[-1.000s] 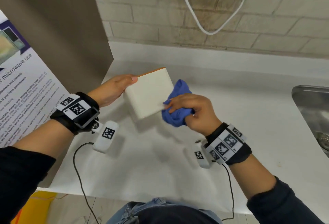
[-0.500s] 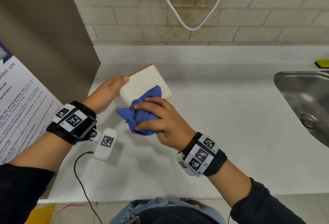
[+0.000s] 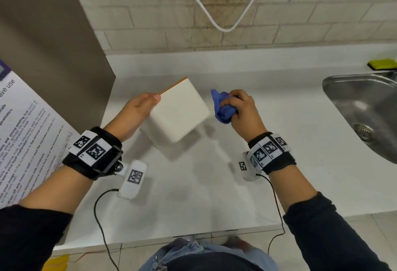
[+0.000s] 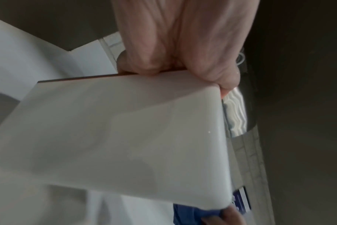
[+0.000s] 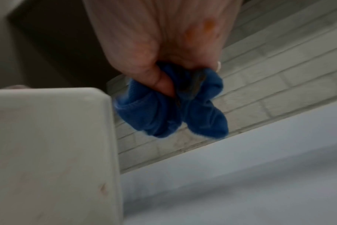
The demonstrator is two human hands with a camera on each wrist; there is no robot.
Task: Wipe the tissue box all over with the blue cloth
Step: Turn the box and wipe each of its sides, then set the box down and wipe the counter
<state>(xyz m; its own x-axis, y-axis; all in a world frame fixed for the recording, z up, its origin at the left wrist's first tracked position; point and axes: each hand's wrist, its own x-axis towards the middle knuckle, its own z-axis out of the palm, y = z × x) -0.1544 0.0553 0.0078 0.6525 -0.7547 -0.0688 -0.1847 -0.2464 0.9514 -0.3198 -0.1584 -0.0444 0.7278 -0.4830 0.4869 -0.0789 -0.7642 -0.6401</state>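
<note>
— white counter (image 3: 214,184) under everything, brick wall (image 3: 300,12) behind it. where's the box?

— tissue box (image 3: 179,111) is up off the counter, tilted, a plain white face toward the head camera and a thin orange edge along its far side. left hand (image 3: 137,111) grips it at the left corner, thumb on top, fingers tucked behind where i can't see them.

— and the cloth?

— blue cloth (image 3: 223,107) is bunched in the right hand (image 3: 242,113), fingers and thumb clenched round it. it sits just beside the box's right edge, a narrow gap showing from the head view; the right wrist view shows it near that corner too.

— anything else around?

— steel sink (image 3: 365,107) well off to the right, a yellow-green sponge (image 3: 382,64) behind it, a white cable (image 3: 225,27) looping down the wall, and a printed notice (image 3: 21,141) at the left.
</note>
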